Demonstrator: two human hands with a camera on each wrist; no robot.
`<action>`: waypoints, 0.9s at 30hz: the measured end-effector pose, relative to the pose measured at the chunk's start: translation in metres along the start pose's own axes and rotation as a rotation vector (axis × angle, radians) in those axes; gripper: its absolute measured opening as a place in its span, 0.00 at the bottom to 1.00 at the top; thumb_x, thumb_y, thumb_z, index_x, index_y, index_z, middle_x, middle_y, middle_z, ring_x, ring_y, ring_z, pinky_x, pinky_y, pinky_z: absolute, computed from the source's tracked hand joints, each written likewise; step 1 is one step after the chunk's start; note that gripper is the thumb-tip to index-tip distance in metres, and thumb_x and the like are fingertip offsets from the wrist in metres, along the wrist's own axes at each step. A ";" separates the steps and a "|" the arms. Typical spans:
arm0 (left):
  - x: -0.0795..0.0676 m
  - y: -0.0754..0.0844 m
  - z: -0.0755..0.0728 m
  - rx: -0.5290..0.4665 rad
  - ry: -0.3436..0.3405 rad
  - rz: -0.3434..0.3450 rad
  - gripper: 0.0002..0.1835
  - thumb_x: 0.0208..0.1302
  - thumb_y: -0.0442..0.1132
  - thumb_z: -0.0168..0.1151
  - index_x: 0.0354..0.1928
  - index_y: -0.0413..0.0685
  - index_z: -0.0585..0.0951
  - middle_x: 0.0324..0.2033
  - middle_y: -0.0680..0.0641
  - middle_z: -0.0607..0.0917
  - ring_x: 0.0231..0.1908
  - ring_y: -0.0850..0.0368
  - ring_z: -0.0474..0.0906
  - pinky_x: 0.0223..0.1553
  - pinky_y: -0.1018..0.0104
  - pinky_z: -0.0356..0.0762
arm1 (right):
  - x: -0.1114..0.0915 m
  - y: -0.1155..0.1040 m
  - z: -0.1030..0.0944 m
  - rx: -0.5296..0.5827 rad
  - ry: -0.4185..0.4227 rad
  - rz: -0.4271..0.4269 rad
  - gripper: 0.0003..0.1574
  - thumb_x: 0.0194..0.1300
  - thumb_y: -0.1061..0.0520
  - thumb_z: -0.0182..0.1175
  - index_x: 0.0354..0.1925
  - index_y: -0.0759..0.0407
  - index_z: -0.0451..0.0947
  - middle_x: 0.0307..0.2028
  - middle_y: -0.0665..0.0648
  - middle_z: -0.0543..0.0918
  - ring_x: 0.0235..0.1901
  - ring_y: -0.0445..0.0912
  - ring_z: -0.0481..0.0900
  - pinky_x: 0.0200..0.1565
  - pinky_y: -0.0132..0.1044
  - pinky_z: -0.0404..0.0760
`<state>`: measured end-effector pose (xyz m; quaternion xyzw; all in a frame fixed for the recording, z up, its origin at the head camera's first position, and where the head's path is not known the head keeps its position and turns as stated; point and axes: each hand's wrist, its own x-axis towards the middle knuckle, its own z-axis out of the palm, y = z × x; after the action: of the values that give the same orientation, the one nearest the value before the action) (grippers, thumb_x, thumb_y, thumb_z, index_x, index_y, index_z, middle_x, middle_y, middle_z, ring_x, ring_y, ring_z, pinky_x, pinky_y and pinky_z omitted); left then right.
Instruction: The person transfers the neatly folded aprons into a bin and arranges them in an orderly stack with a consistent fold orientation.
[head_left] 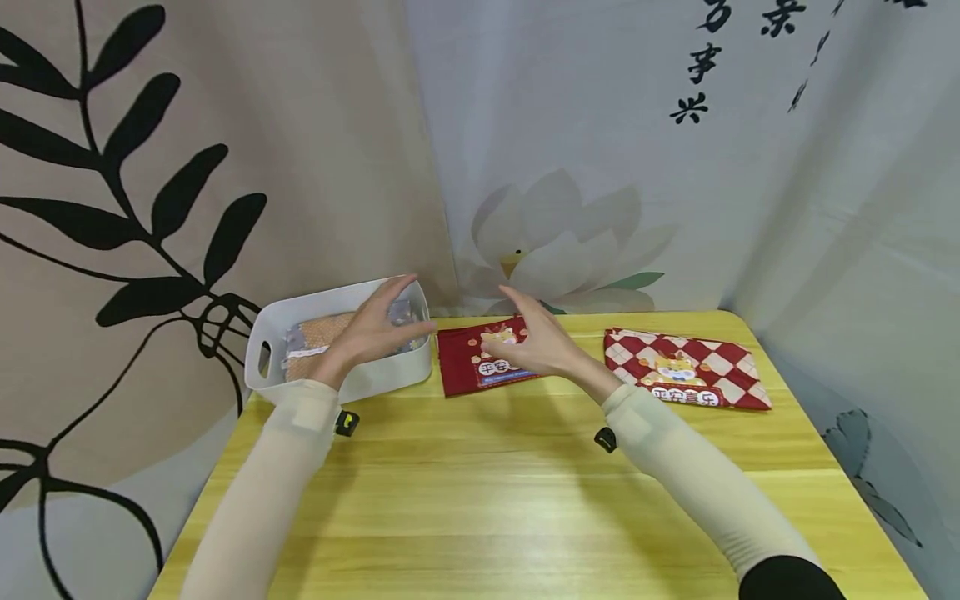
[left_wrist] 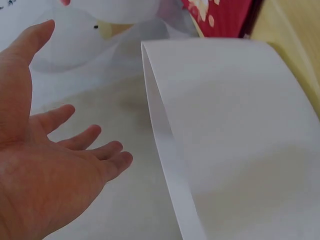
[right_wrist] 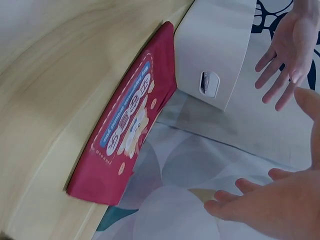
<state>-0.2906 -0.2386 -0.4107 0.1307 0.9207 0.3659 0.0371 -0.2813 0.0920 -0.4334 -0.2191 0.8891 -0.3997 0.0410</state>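
My left hand (head_left: 371, 333) hovers over the right part of a white plastic bin (head_left: 390, 372), fingers spread and holding nothing. Inside the bin lie folded items, among them an orange-brown patterned packet (head_left: 321, 332). My right hand (head_left: 542, 337) is raised over a flat dark red packet (head_left: 459, 367) with a cartoon print, partly covering it in the head view. Its fingers are extended and its palm faces the left hand. In the right wrist view the red packet (right_wrist: 125, 125) lies beside the bin's end wall (right_wrist: 212, 50), which has a handle slot.
A red-and-white checkered packet (head_left: 686, 368) with a cartoon print lies at the right rear of the yellow wooden table (head_left: 465, 500). Behind the table hangs a printed curtain (head_left: 570, 125) with leaves, a lotus and black characters.
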 end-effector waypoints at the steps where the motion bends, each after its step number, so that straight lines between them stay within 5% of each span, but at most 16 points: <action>1: 0.001 0.002 0.002 -0.002 -0.001 0.008 0.56 0.72 0.66 0.74 0.93 0.67 0.55 0.93 0.46 0.51 0.92 0.37 0.47 0.88 0.23 0.52 | -0.002 0.001 -0.002 -0.001 0.002 0.000 0.68 0.69 0.30 0.73 0.93 0.39 0.49 0.91 0.58 0.57 0.89 0.62 0.58 0.85 0.75 0.63; 27: 0.036 0.056 0.075 0.010 -0.088 0.058 0.55 0.70 0.65 0.75 0.92 0.63 0.58 0.92 0.44 0.55 0.91 0.36 0.51 0.86 0.22 0.57 | -0.041 0.046 -0.044 -0.074 0.035 0.135 0.69 0.70 0.25 0.72 0.93 0.37 0.47 0.92 0.56 0.54 0.89 0.66 0.57 0.83 0.80 0.62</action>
<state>-0.3012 -0.1404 -0.4263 0.1734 0.9158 0.3561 0.0665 -0.2718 0.1667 -0.4414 -0.1530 0.9166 -0.3666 0.0444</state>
